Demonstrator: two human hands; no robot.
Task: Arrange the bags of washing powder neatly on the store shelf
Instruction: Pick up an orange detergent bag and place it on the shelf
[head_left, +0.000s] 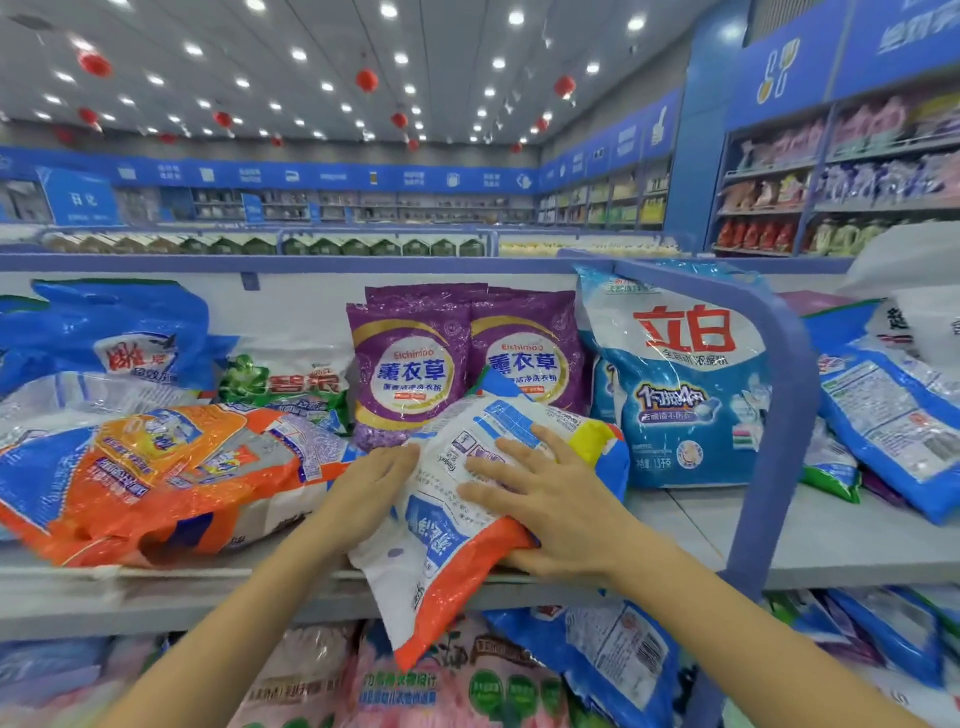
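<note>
**A:** What lies closest to the person?

**B:** At six o'clock, under the front lip, a lower shelf holds pink printed plastic bags (415, 680) and a blue and white plastic bag (613, 654), both cut off by the frame. Just above, a white, blue and orange plastic bag of washing powder (447, 519) lies back-up and askew. Its orange end overhangs the front of the grey shelf board (701, 519).

**A:** And the hands?

**B:** The right hand (545, 499) lies flat on top of that bag, fingers spread, pressing down. Whether its thumb tucks under the edge cannot be told. The left hand (371, 488), fingers straight and close together, rests against the bag's nine o'clock edge. Neither hand pinches anything.

**A:** How far along does the job look?

**B:** Partly done, by the look of it. At twelve o'clock two purple plastic bags (410, 364) stand upright side by side. At two o'clock a tall blue and white bag with red lettering (680, 384) stands beside the blue metal divider (779, 415). That stretch seems tidy. At nine to ten o'clock a heap of orange plastic bags (171, 467) lies flat and crossed. A green and white bag (291, 379) and a blue bag (119, 338) slump behind it. Past the divider, at three o'clock, more blue and white bags (883, 410) lie tumbled. The bag under the hands, the heap and that right bay all seem left to do.

**A:** What can't be made out?

**B:** The front of the bag under the hands faces down, and it covers the lower part of the purple bags. The number of bags in the orange heap is unclear. The far aisles are blurred.
</note>
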